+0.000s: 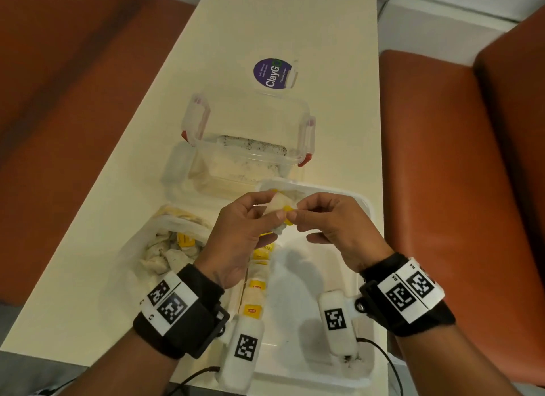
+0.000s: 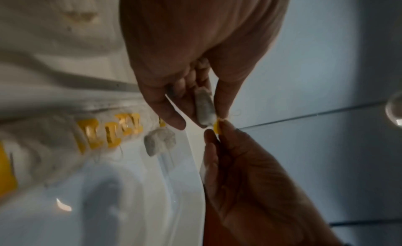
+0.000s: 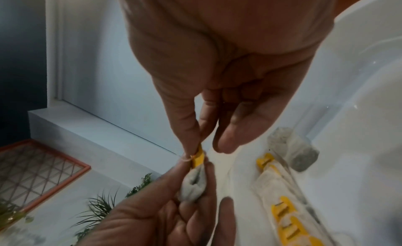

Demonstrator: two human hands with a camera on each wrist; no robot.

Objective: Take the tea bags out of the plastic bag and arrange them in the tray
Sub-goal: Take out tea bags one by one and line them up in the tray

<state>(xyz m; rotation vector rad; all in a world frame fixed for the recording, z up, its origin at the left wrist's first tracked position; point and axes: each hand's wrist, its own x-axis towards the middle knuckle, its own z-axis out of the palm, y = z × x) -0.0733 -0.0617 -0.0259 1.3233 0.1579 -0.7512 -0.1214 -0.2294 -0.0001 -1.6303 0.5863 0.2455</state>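
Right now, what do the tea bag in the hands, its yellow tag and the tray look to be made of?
Tea bag: thin matte filter paper, probably; dark leaf shadows through it. Yellow tag: flat, probably card, smooth finish. Tray: white, likely plastic, with faint sheen, rounded rim. Left hand holds the bag; right hand pinches the tag.

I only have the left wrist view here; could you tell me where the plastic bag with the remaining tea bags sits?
Observer: The plastic bag lies on the table, left of the white tray, open, with tea bags inside.
Operator: Thank you. Is anything beyond the tray?
Observer: Yes, a clear clip-lock container stands just past it, lid off.
Operator: And how are the hands placed?
Observer: From the head view, the left hand holds the tea bag above the tray while the right hand pinches its yellow tag.
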